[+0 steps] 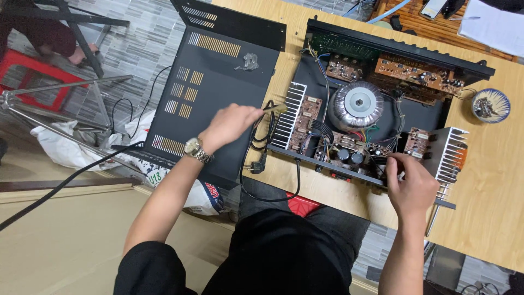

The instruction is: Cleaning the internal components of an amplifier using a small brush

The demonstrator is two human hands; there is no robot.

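Observation:
An opened black amplifier chassis (426, 117) lies on a wooden table (491, 180), showing brown circuit boards, a round silver transformer (357, 104) and white heat sinks. My left hand (229, 125), with a metal wristwatch, is shut on a thin brush-like tool (274, 108) whose tip reaches the left heat sink (288, 114). My right hand (412, 183) rests at the chassis's near right edge, fingers curled against the components beside the right heat sink (450, 153); whether it holds anything is hidden.
The removed black cover (218, 82) with vent slots lies to the left, overhanging the table. A black power cord (262, 164) loops down off the edge. A small patterned bowl (490, 105) holding small parts sits at the right. A screwdriver (436, 207) lies near my right hand.

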